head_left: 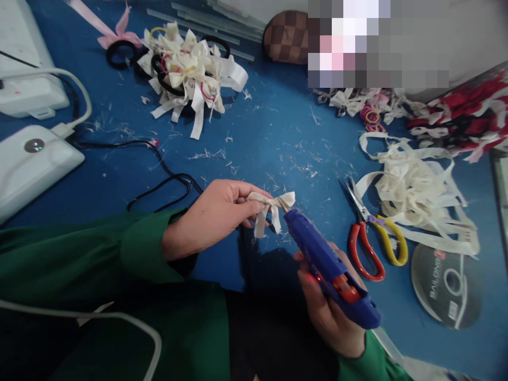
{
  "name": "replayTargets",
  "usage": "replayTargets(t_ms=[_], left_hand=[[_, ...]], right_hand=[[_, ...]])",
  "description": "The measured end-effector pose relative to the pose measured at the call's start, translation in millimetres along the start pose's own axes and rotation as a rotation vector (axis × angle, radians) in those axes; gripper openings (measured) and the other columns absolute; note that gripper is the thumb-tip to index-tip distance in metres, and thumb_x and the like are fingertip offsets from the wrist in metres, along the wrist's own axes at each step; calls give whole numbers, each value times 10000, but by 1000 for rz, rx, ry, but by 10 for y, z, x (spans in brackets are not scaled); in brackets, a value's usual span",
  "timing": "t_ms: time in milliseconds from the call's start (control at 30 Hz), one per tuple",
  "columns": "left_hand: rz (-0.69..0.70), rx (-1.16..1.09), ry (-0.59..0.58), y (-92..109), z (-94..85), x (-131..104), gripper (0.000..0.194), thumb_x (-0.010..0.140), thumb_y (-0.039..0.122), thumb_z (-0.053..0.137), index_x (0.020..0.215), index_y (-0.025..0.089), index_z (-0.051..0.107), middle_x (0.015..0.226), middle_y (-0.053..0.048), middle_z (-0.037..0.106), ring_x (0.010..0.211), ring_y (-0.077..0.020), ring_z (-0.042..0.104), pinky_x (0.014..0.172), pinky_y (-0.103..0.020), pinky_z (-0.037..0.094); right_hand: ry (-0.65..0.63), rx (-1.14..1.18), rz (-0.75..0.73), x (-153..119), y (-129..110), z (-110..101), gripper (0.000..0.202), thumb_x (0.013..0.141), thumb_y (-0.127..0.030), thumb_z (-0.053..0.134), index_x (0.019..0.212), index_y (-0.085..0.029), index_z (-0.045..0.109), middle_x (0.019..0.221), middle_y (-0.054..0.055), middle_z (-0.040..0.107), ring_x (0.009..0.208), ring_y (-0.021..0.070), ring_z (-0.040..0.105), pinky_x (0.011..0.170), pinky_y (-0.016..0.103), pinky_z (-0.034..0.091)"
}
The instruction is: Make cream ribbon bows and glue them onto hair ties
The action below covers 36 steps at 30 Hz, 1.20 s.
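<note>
My left hand (216, 211) pinches a small cream ribbon bow (272, 202) by its left loop, over the middle of the table. The bow's two tails hang down toward me. In my right hand (329, 312) is a blue glue gun (321, 248), with fingers wrapped round its handle and a small red light glowing on its side. The gun's nozzle points up and left, at or very close to the bow's right loop; whether they touch I cannot tell. Part of my left fingers is hidden behind the bow.
Scissors (363, 211) with red and yellow handles lie at the right, beside a heap of cream ribbon (416, 185) and a dark round spool (446, 286). Finished-looking bows (186, 69) pile up at the back left. White power boxes (35, 159) and a black cord (170, 174) occupy the left.
</note>
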<state>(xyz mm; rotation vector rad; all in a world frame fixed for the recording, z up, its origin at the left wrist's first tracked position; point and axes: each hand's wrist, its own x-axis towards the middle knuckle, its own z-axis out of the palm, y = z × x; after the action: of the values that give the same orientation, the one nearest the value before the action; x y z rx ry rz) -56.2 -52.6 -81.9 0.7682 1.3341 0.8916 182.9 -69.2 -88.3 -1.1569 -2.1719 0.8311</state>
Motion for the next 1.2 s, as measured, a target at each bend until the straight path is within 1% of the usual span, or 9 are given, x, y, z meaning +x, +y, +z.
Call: replayTargets(t_ms=[200, 333, 433, 533, 700, 900, 1000, 1100, 1200], left_hand=[[-36, -73, 4, -39, -8, 20, 237, 864, 254, 694, 1064, 167, 784, 844, -59, 797, 701, -134, 713, 626, -213, 531], [-67, -141, -10, -47, -25, 22, 245, 866, 270, 702, 1074, 167, 780, 835, -69, 795, 710, -139, 719, 644, -218, 533], [-87, -186, -12, -46, -39, 18, 256, 864, 285, 705, 1072, 155, 781, 803, -79, 789, 688, -146, 715, 656, -236, 542], [-86, -203, -30, -37, -48, 13, 247, 850, 294, 721, 1042, 154, 791, 795, -81, 783, 670, -140, 701, 647, -233, 533], [-64, -170, -5, 23, -51, -30, 264, 806, 305, 760, 1012, 144, 800, 832, -99, 781, 657, -152, 683, 621, -244, 516], [-11, -166, 8, 80, -89, -72, 273, 783, 315, 794, 997, 146, 782, 796, -76, 766, 698, -163, 695, 637, -231, 519], [15, -167, 9, 100, -109, -65, 285, 783, 302, 797, 1018, 141, 774, 795, -64, 762, 676, -146, 673, 637, -227, 523], [51, -160, 9, 120, -124, -50, 286, 778, 309, 803, 1003, 134, 777, 798, -64, 760, 675, -139, 659, 624, -214, 519], [59, -164, 10, 127, -128, -44, 286, 752, 302, 824, 974, 126, 784, 772, -64, 749, 649, -130, 635, 608, -205, 515]], right_hand=[[5, 128, 37, -21, 2, -54, 206, 924, -377, 629, 1058, -221, 643, 851, 31, 651, 688, 180, 645, 597, 306, 535], [227, 352, 24, -4, -19, -3, 221, 943, -366, 592, 1062, -204, 684, 969, 53, 675, 617, 150, 623, 602, 340, 520], [401, 414, 188, 44, -21, 22, 242, 962, -356, 560, 1094, -193, 680, 1043, 74, 678, 599, 134, 614, 559, 322, 477], [450, 495, 443, 120, 19, 22, 252, 972, -396, 555, 1018, -183, 683, 825, 32, 673, 602, 127, 590, 560, 280, 445], [300, 761, 658, 267, 86, 65, 385, 896, -534, 643, 981, -162, 687, 661, 7, 653, 574, 126, 572, 511, 235, 422], [210, 1043, 676, 506, 42, 213, 431, 721, -458, 841, 966, -134, 697, 796, 55, 740, 667, 137, 657, 626, 247, 517], [50, 1141, 676, 609, 17, 246, 409, 717, -473, 833, 900, -135, 693, 752, 40, 722, 633, 122, 654, 588, 229, 512], [-140, 899, 575, 659, 8, 132, 361, 753, -482, 787, 856, -144, 711, 680, 1, 676, 595, 112, 634, 571, 224, 502], [-279, 299, 350, 737, 30, -195, 242, 803, -375, 738, 929, -169, 752, 690, 7, 713, 621, 148, 670, 592, 251, 490]])
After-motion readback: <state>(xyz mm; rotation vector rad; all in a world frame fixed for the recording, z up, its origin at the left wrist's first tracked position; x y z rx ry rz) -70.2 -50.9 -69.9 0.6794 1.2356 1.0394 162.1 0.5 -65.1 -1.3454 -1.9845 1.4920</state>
